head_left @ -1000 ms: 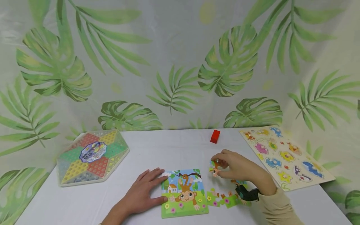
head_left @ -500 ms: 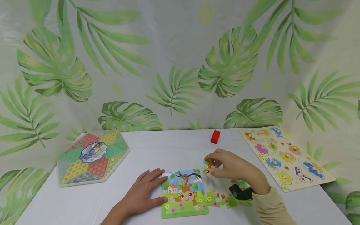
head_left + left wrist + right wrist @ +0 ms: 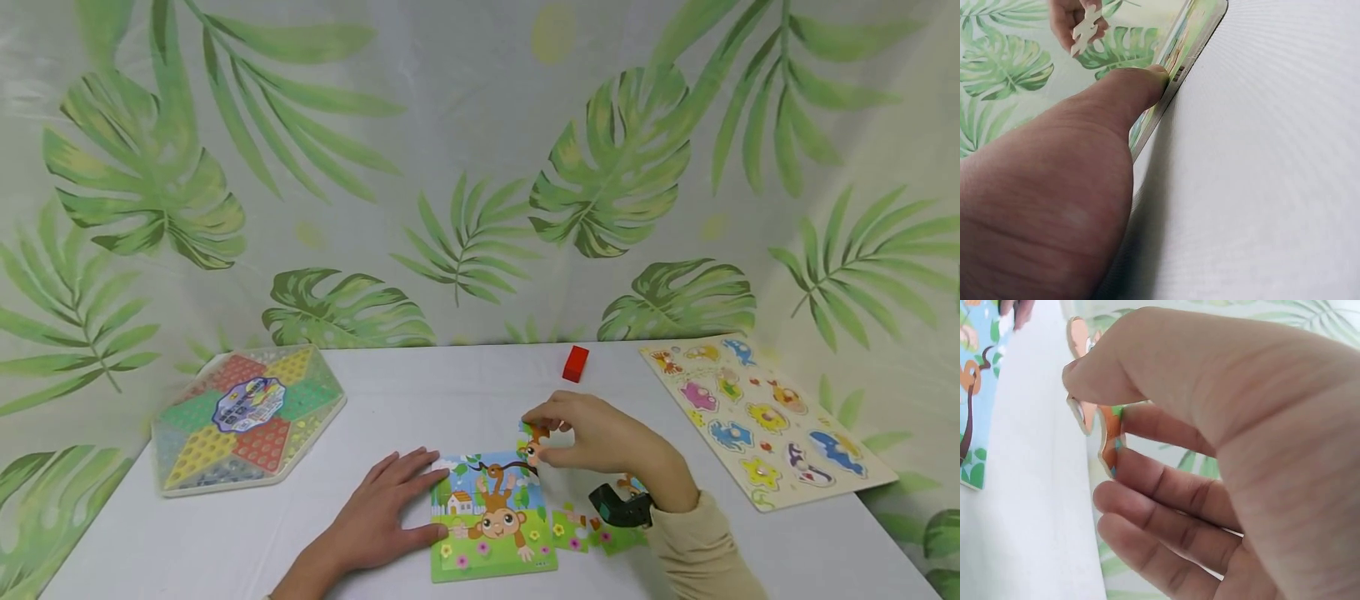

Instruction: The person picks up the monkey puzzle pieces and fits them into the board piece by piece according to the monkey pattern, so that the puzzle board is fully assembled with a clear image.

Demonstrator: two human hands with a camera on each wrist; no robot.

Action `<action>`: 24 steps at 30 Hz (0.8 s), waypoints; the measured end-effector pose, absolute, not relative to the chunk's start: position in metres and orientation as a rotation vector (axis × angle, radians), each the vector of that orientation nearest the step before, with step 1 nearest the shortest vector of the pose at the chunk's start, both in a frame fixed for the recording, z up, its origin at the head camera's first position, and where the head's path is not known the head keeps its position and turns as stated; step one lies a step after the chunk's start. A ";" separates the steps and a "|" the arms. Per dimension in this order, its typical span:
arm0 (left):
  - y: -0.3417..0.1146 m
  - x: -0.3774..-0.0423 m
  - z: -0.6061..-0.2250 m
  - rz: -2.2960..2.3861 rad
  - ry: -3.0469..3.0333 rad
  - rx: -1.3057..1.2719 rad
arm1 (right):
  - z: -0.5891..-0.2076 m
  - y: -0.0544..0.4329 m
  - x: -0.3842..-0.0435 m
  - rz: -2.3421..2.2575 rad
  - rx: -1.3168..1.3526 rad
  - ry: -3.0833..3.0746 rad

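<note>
My left hand [image 3: 382,517] lies along the left edge of a square monkey jigsaw puzzle [image 3: 468,546], fingers straight, with its thumb resting on the edge [image 3: 1194,47]. The picture shows a monkey hanging by its tail from a branch, beside a small house. My right hand [image 3: 600,433] pinches a jigsaw piece [image 3: 532,451] between thumb and fingers, raised near the puzzle's upper right corner. In the right wrist view this piece [image 3: 1110,440] stands on edge, orange and pink with wavy outlines; the thumb covers part of it.
Loose jigsaw pieces [image 3: 570,535] lie right of the puzzle, partly hidden under the right wrist. A hexagonal Chinese checkers set [image 3: 307,446] sits at the left. A red block [image 3: 576,364] is at the back, and an animal peg board [image 3: 750,417] at the right.
My right hand has moved left and slightly away from me, carrying the jigsaw piece to the puzzle's upper right corner. My left hand has stayed in place.
</note>
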State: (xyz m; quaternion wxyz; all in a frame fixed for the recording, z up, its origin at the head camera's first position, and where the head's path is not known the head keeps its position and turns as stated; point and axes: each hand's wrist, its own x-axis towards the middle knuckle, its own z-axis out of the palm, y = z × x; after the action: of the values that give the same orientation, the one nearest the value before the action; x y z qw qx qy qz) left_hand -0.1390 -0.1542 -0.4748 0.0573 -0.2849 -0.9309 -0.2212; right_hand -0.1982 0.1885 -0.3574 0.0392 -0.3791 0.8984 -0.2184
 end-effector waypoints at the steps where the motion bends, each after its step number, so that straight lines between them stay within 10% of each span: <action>1: -0.154 -0.139 -0.474 -0.665 -2.818 -0.867 | -0.358 0.187 -0.198 -0.676 -1.154 2.747; 24: -0.155 -0.139 -0.473 -0.637 -2.797 -0.880 | -0.384 0.164 -0.191 -0.586 -1.252 2.691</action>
State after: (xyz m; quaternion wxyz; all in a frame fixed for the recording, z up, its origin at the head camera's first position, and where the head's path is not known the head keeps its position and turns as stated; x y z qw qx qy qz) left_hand -0.1389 -0.1552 -0.4731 0.0705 -0.2926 -0.9298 -0.2118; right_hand -0.1910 0.1641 -0.3842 0.0583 -0.4131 0.8880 -0.1933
